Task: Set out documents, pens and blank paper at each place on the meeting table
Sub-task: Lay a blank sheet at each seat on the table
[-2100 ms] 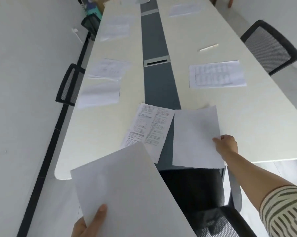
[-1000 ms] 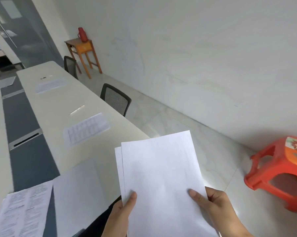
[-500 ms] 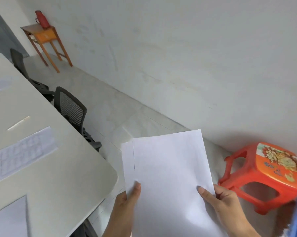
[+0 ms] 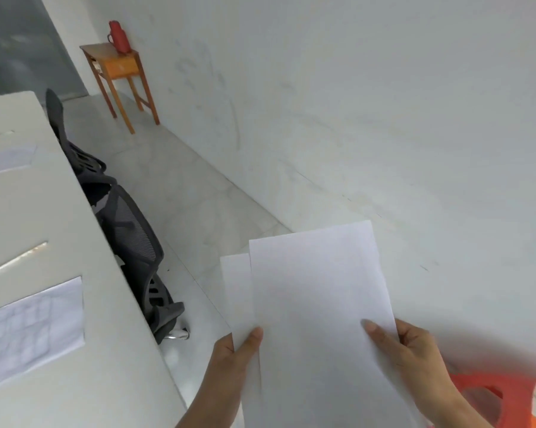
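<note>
My left hand (image 4: pixel 229 362) and right hand (image 4: pixel 411 350) each pinch the near edges of the blank sheets (image 4: pixel 316 298) between them.

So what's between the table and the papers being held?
In the head view: a black chair tucked at the table, then bare floor up to the papers.

Down the left edge, the meeting table (image 4: pixel 44 211): document (image 4: pixel 32 329) lower left, pen (image 4: pixel 18 257) just above it, another sheet (image 4: pixel 7 160) higher up. Two chairs (image 4: pixel 130 233) line its right side. Upper left, side table (image 4: pixel 118 66), flask (image 4: pixel 118 37) on top. Lower centre, blank sheets (image 4: pixel 316 304) between left hand (image 4: pixel 229 362) and right hand (image 4: pixel 415 356); stool (image 4: pixel 507 400) bottom right corner
</note>
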The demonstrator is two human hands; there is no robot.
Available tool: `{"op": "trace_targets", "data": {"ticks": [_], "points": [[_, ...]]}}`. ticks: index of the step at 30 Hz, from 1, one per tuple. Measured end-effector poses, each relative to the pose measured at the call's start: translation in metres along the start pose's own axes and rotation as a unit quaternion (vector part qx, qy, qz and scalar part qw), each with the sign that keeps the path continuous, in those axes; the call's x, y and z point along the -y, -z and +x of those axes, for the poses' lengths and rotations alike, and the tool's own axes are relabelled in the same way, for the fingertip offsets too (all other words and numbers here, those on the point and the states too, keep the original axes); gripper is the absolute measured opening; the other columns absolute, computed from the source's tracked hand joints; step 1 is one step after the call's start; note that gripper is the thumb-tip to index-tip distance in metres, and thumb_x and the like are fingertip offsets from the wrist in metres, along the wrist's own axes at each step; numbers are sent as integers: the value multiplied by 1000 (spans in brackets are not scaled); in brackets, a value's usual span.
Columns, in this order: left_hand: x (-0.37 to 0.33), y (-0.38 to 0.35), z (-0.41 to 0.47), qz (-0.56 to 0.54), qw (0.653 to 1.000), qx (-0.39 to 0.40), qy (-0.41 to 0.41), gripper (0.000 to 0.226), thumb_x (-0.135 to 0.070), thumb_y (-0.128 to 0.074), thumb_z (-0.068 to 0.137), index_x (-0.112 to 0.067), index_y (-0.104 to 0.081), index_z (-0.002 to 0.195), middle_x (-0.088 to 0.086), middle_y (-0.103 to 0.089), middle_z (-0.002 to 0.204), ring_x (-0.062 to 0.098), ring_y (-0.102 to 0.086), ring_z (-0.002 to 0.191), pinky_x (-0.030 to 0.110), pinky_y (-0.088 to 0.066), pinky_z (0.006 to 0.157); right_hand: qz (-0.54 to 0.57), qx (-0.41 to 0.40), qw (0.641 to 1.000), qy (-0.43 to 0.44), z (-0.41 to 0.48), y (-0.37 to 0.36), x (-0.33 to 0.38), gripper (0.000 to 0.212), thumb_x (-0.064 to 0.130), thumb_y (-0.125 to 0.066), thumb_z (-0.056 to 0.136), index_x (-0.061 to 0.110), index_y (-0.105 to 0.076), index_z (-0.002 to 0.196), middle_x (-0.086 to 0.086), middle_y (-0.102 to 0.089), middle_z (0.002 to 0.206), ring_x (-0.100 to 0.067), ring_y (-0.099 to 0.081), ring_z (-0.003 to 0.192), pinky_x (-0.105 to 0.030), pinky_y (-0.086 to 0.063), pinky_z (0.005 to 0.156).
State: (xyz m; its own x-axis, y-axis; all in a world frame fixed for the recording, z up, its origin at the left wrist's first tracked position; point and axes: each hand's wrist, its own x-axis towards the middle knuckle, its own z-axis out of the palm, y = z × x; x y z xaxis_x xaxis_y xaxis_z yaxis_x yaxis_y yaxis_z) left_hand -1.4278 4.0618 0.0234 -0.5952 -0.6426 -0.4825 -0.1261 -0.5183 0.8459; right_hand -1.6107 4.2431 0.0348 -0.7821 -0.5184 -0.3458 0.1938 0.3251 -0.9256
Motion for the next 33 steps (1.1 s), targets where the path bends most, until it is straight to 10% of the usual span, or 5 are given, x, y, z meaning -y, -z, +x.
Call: {"op": "trace_targets", "data": {"ticks": [6, 12, 18, 28, 33], "points": [[-37, 24, 56, -25, 997, -74, -24, 22, -11, -57, 90, -8, -78, 86, 14, -77, 89, 28, -74, 82, 40, -56, 77, 12, 87, 995, -45, 94, -48, 31, 17, 14, -70, 83, -1, -76, 85, -24, -75, 87, -40, -72, 79, -53, -55, 82], [-72, 44, 132, -66, 976, -203, -51, 18, -11, -59, 87, -3, -75, 91, 16, -77, 88, 27, -75, 79, 34, -59, 66, -59, 277, 956, -73, 214, -113, 61, 45, 34, -87, 52, 5, -80, 85, -19, -77, 88, -34, -74, 84, -40, -56, 77], [-127, 37, 199, -115, 933, -333, -74, 34, -8, -55, 92, -18, -81, 73, 14, -77, 82, 27, -72, 74, 47, -53, 81, -160, 337, 928, 6, 347, -180, 112, 11, 15, -77, 83, 11, -78, 73, -29, -69, 73, -22, -63, 62, -33, -46, 64], [-146, 101, 207, -201, 798, -565, -57, 34, -23, -59, 93, 3, -73, 78, 19, -70, 63, 27, -65, 51, 29, -49, 54, -279, 440, 838, 160, 449, -370, 180, 33, 18, -67, 90, -4, -56, 68, 3, -47, 52, -14, -42, 49, -28, -33, 53], [-149, 160, 204, -271, 722, -633, -62, 23, -15, -61, 92, 5, -69, 86, 17, -70, 60, 24, -64, 44, 24, -50, 43, -304, 497, 783, 219, 437, -494, 197, 47, 14, -67, 88, 15, -33, 56, 12, -31, 47, -7, -27, 45, -26, -23, 50]]}}
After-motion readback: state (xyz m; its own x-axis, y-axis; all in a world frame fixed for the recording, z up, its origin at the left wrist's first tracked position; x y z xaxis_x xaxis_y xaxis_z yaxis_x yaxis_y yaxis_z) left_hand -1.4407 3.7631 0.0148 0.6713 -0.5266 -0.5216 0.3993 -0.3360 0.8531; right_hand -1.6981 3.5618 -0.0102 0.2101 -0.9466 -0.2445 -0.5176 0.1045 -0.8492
